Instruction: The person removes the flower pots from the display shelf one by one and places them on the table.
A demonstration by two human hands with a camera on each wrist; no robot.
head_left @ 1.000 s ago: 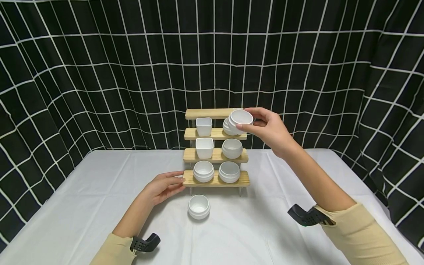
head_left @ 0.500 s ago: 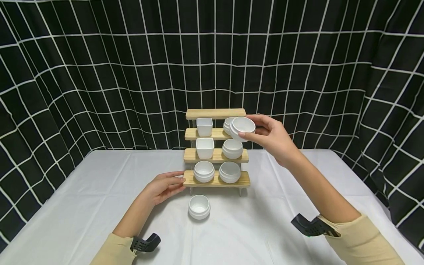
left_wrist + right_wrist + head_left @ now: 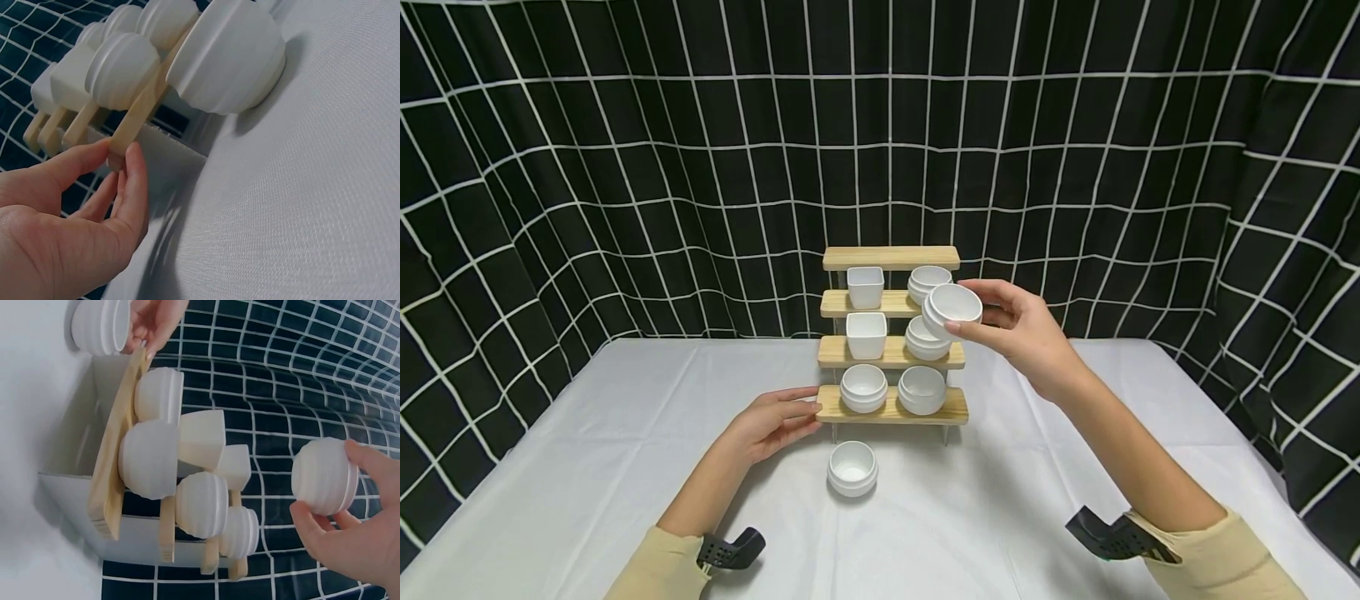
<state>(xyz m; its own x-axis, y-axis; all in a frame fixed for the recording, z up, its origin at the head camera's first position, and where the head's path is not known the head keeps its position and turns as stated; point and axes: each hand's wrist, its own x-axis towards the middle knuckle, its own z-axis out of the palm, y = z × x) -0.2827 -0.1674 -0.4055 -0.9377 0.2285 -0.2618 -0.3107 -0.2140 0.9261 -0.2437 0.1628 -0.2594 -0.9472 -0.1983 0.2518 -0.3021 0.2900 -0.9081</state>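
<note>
My right hand (image 3: 1028, 336) pinches a round white bowl (image 3: 953, 308) in the air, right of the upper steps of a four-step wooden stand (image 3: 891, 404). The right wrist view shows this bowl (image 3: 324, 477) apart from the stand, fingers and thumb on its sides. My left hand (image 3: 777, 423) grips the left end of the lowest step; in the left wrist view thumb and fingertips pinch that board (image 3: 130, 128). Two round bowls sit on the lowest step, a square cup (image 3: 866, 336) and a round bowl on each of the two above. Nothing stands on the top step (image 3: 891, 257).
Another round white bowl (image 3: 852, 468) sits on the white cloth (image 3: 940, 517) in front of the stand, near my left hand. A black curtain with a white grid (image 3: 887, 117) hangs behind and at both sides.
My right hand has moved down and slightly right with its bowl, which now overlaps the round bowl on the second step from the bottom. My left hand stays at the board's end.
</note>
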